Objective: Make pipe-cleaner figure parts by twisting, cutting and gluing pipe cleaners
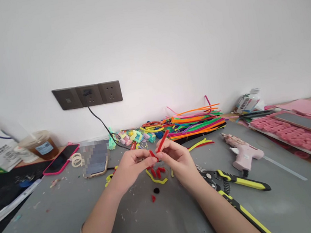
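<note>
Between my two hands is a red pipe cleaner (162, 141), bent near its lower end, with its straight part pointing up to the right. My left hand (134, 164) pinches the bent end between thumb and fingertips. Close beside it, my right hand (176, 159) grips the same pipe cleaner with thumb and fingers. Below my fingers lie several short red pieces (158, 172), a bent yellow pipe cleaner (157, 180), a small black pompom-like ball (156, 190) and a red scrap (153, 198).
Bundled coloured pipe cleaners (196, 124) lie along the wall. To the right are yellow-black pliers (238, 182), a pink glue gun (243, 154) and pink knitted material (295, 132). Two phones, one pink-edged (60, 160), and a drink cup (42, 146) stand left. A black cable (101, 121) hangs from the socket.
</note>
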A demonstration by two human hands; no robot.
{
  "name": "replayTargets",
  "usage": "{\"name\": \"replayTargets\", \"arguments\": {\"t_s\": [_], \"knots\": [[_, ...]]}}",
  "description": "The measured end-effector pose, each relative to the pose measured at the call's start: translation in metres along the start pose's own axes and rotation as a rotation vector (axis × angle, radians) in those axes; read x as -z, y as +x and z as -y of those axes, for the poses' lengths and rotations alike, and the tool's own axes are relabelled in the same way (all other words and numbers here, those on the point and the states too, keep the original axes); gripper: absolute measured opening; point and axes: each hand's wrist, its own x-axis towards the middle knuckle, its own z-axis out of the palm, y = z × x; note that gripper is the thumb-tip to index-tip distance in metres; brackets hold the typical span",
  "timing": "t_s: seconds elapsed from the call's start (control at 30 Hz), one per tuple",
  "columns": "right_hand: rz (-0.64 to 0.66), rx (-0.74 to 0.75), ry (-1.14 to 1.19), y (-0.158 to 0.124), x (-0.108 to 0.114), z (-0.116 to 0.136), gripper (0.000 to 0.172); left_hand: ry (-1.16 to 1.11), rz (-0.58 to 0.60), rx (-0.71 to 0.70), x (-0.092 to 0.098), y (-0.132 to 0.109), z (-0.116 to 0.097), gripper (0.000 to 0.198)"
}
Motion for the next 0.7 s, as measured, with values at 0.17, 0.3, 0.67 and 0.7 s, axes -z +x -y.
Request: {"name": "replayTargets", "arguments": {"t_s": [0.17, 0.3, 0.67, 0.7], "knots": [[0.228, -0.203, 0.145, -0.004, 0.003, 0.003, 0.016, -0.084, 0.205, 0.062, 0.004, -0.005, -0.005, 0.025], [0.282, -0.285, 0.161, -0.005, 0.006, 0.006, 0.017, -0.093, 0.270, 0.095, 0.006, -0.007, -0.007, 0.025], [-0.010, -0.207, 0.177, 0.001, 0.005, -0.005, 0.011, 0.025, -0.013, 0.031, 0.002, -0.002, -0.004, 0.024], [-0.031, -0.204, 0.178, 0.001, 0.005, -0.006, 0.012, 0.058, -0.045, 0.012, 0.002, -0.002, -0.003, 0.024]]}}
